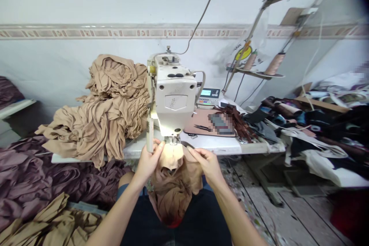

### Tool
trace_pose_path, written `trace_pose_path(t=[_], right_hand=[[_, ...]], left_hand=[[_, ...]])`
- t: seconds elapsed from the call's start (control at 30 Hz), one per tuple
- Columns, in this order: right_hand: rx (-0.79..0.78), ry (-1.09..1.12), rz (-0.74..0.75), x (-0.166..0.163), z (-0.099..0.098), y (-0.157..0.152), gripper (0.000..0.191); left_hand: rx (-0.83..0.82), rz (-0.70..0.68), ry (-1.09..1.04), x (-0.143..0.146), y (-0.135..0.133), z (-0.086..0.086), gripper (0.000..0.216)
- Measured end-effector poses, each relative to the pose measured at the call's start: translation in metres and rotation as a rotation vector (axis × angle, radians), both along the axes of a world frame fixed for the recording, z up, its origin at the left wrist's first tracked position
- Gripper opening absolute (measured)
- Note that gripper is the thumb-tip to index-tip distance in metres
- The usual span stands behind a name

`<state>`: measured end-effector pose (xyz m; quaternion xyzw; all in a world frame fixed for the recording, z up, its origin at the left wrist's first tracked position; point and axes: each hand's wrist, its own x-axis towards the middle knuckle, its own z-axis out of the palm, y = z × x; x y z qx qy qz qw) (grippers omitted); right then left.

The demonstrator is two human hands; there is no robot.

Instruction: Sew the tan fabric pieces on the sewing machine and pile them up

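Note:
A tan piece of fabric (175, 173) lies under the needle of a white sewing machine (175, 96) and hangs down over my lap. On its left side, my left hand (151, 157) pinches the cloth close to the presser foot. My right hand (206, 161) grips the same fabric on the right, thumb and fingers pressed together at its edge. Lamp light falls bright on the cloth between both hands. The needle tip itself is too small to make out.
A heap of tan cloth (115, 107) covers the table's left end. Small dark snips (203, 127) rest on a pink mat beside a control panel (209, 96). Thread cones (275, 64) stand on a rack at right. Purple fabric (25, 184) is piled at lower left.

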<state>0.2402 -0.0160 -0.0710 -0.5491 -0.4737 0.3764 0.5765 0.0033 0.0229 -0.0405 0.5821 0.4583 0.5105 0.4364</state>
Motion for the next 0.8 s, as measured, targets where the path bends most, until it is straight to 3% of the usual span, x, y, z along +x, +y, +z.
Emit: trace_pose_path(t=[0.2,0.33,0.43,0.53,0.63,0.67,0.8], right_hand=[[0.0,-0.004,-0.129,-0.014,-0.034,-0.041,0.054],[-0.022,0.002,0.034,-0.05,-0.043,-0.069,0.057],[-0.036,-0.053,0.165,-0.077,-0.035,-0.074,0.054],[0.001,-0.09,0.199,-0.094,-0.019,-0.069,0.044],[-0.028,-0.036,0.197,-0.101,-0.007,-0.066,0.065],[-0.052,0.003,0.198,-0.1,-0.005,-0.067,0.07],[-0.094,0.099,0.241,-0.083,0.003,-0.077,0.055]], left_hand=[[0.069,0.077,0.303,-0.055,-0.007,-0.025,0.038],[-0.007,0.032,0.173,-0.076,-0.008,-0.018,0.043],[-0.061,0.022,0.067,-0.073,-0.016,-0.011,0.048],[-0.124,-0.001,0.006,-0.062,-0.032,-0.013,0.051],[-0.197,-0.059,-0.024,-0.052,-0.052,-0.021,0.05],[-0.209,-0.097,-0.009,-0.05,-0.058,-0.024,0.049],[-0.156,-0.375,0.141,-0.049,-0.076,-0.025,0.041]])
